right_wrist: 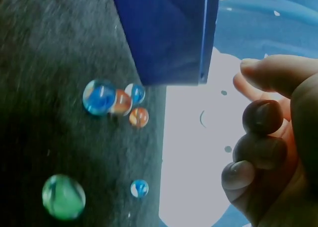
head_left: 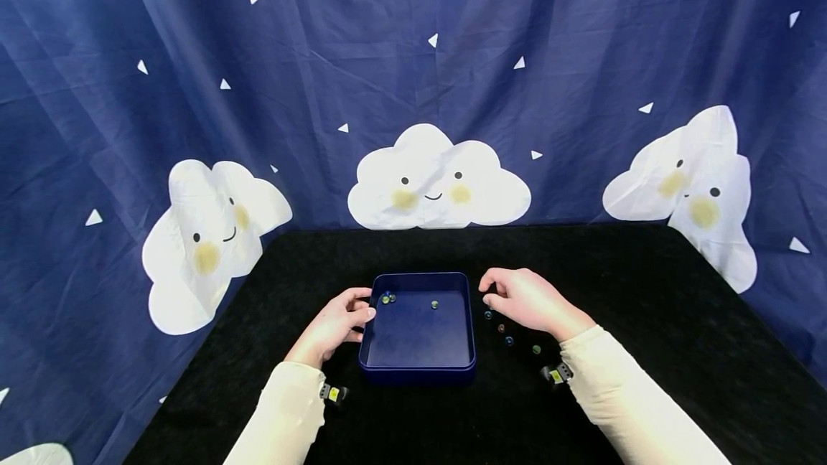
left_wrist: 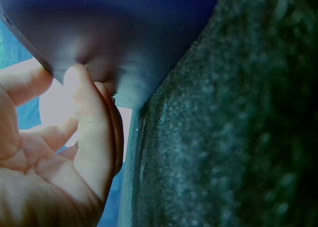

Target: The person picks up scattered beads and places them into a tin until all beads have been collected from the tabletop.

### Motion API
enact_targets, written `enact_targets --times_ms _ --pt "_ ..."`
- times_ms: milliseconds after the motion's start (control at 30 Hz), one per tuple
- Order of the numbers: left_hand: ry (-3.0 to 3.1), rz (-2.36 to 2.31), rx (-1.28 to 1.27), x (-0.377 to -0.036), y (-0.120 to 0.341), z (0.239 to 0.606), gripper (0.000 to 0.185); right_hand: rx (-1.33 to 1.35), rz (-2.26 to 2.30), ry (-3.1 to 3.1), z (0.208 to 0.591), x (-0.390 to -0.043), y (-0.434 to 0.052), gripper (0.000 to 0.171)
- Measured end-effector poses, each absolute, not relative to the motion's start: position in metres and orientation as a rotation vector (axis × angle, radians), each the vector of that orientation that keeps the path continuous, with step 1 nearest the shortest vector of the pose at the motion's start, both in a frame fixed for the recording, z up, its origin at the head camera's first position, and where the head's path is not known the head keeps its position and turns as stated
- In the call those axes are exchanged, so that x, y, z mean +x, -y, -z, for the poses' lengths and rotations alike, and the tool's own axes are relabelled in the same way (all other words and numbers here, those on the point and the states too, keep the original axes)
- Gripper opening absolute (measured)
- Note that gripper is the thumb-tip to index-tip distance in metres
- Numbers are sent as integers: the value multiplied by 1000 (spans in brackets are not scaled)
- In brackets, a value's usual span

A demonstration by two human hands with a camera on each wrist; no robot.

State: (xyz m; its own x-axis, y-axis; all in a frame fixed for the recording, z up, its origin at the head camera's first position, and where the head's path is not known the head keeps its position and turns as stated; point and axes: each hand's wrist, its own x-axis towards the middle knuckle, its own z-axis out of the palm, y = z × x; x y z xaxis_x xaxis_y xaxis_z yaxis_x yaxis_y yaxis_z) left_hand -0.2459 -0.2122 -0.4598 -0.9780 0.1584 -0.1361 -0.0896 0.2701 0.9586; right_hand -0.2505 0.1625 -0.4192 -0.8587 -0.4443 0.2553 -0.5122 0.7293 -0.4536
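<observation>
A shallow blue tray (head_left: 420,336) sits near the front middle of the black table (head_left: 646,321), with a few marbles in the tray (head_left: 388,298) resting along its far side, two at the far left corner and one further right. The left hand (head_left: 336,325) rests against the tray's left wall; its fingers (left_wrist: 92,117) lie fairly straight and press on the outside of that wall, thumb near the rim. The right hand (head_left: 526,300) hovers just right of the tray's far right corner, its fingers (right_wrist: 261,152) curled inward; whether they hold a marble cannot be told. Below that hand, loose marbles (head_left: 507,332) lie scattered on the table beside the tray: blue, orange-tinted and one green marble (right_wrist: 63,197) nearest the sleeve. Behind the table hangs a dark blue curtain (head_left: 413,56) printed with smiling white clouds.
</observation>
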Motion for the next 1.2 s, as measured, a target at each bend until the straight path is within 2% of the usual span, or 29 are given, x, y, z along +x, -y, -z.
enact_targets --times_ms 567,1000,1200 --pt "-2330 -1786 74 -247 213 461 47 659 -771 2816 431 -265 -211 17" --pt "-2328 -1782 73 -249 212 463 47 646 -748 2922 446 -277 -219 18" --pt "-2323 -1793 78 -249 212 463 47 662 -694 3007 449 -281 -217 24"
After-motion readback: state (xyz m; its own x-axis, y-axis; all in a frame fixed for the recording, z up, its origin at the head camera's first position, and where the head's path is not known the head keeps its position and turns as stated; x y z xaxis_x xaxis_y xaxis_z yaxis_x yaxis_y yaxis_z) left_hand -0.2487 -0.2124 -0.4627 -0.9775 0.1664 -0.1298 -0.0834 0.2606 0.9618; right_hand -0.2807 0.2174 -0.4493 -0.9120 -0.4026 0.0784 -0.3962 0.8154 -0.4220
